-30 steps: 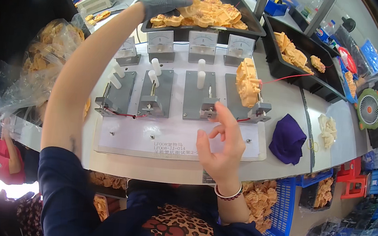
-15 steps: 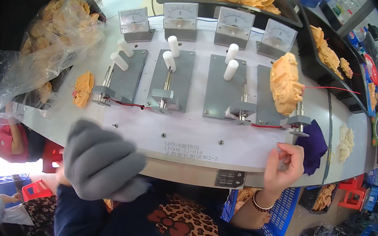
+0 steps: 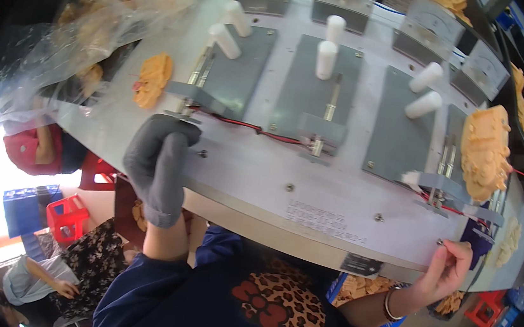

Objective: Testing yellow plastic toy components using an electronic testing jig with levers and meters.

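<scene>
My left hand (image 3: 158, 168), in a grey knit glove, is closed with its fingers folded. It is beside the lower end of the leftmost grey fixture (image 3: 236, 71) and a small metal toggle switch (image 3: 202, 153); nothing shows in its fingers. At the right, my bare right hand (image 3: 445, 269) has thumb and forefinger pinched at another small metal toggle switch (image 3: 440, 243) near the table's front edge. Above it, an orange plastic housing (image 3: 485, 152) with a red wire is set on the rightmost fixture (image 3: 454, 129). The other fixtures carry white pegs and no housing.
An orange part (image 3: 154, 80) lies left of the fixtures, near a clear plastic bag (image 3: 117, 20) of similar parts. Analog panel meters (image 3: 432, 31) stand along the back. A purple cloth (image 3: 475, 245) and a pale glove (image 3: 510, 244) lie at the right. Other people sit at lower left.
The view has shifted left and closer. My left hand has moved forward over the table edge to the leftmost fixture. My right hand's fingertips have come to the rightmost switch.
</scene>
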{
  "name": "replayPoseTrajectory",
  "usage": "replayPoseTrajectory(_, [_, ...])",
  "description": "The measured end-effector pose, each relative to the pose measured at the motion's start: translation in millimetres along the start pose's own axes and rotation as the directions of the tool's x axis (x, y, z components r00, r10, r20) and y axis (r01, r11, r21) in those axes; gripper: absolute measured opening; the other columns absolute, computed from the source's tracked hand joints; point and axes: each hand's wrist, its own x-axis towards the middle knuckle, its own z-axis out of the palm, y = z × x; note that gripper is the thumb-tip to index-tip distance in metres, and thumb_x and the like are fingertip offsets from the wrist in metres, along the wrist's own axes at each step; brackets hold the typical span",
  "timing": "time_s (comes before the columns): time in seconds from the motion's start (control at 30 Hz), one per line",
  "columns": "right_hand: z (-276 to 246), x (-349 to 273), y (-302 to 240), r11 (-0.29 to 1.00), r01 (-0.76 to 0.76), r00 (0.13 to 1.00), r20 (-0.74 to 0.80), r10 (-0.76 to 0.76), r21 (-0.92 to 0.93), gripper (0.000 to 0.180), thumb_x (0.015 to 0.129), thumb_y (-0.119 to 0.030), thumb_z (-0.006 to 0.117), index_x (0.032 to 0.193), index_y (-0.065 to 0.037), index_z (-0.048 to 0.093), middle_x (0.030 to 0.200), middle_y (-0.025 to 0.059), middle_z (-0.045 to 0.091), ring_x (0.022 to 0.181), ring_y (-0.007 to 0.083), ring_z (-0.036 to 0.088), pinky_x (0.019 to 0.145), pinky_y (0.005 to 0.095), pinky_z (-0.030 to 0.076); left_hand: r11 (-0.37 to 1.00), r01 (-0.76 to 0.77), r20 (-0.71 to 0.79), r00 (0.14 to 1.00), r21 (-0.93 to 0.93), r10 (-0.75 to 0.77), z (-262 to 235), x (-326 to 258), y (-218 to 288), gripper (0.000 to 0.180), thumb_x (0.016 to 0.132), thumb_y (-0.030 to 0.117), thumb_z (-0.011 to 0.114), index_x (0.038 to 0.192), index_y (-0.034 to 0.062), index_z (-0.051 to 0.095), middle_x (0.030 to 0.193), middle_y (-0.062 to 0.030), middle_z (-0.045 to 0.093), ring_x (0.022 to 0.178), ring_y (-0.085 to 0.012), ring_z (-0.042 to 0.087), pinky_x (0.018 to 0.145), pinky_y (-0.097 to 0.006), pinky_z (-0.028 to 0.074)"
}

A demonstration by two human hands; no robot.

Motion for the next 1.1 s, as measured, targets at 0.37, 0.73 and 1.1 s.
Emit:
replayPoseTrajectory(0.37, [-7.4,-0.9,-3.9,0.991,-0.122,0.992,0.016,0.123,-0.047,0.008,0.088,-0.006,0.061,0.092,0.0,0.056,0.081,-0.0019,0.045,0.069,0.0062,0.034,0.063,0.0199,0.025,1.0,-0.014,0.053,0.998,0.014,0.013,-5.6,4.3,6.5,0.015,0.082,0.006,0.054,0.082,-0.0058,0.063,0.077,-0.0103,0.06,0.07,-0.0148,0.055,0.066,-0.025,0.043])
replayPoseTrajectory(0.73, [-3.3,1.2,-9.1,0.994,-0.097,0.994,0.038,0.099,-0.05,0.007,0.089,-0.005,0.058,0.091,0.001,0.057,0.078,-0.0014,0.041,0.068,0.0068,0.035,0.062,0.0202,0.025,1.0,0.017,0.044,0.999,-0.013,-0.016,-3.2,0.5,10.0,0.014,0.081,0.006,0.055,0.081,-0.0057,0.063,0.074,-0.0103,0.06,0.068,-0.016,0.055,0.064,-0.027,0.043])
replayPoseTrajectory(1.1, [-0.7,12.3,-13.8,0.999,0.034,0.992,-0.122,-0.029,0.037,0.042,0.074,-0.006,0.069,0.113,-0.002,0.056,0.088,0.0058,0.053,0.076,0.0143,0.048,0.066,0.0246,0.037,0.676,-0.728,0.607,0.488,-0.114,0.628,58.6,76.6,132.0,0.034,0.087,0.032,0.06,0.082,-0.0011,0.061,0.071,-0.0071,0.058,0.063,-0.0183,0.051,0.059,-0.03,0.041])
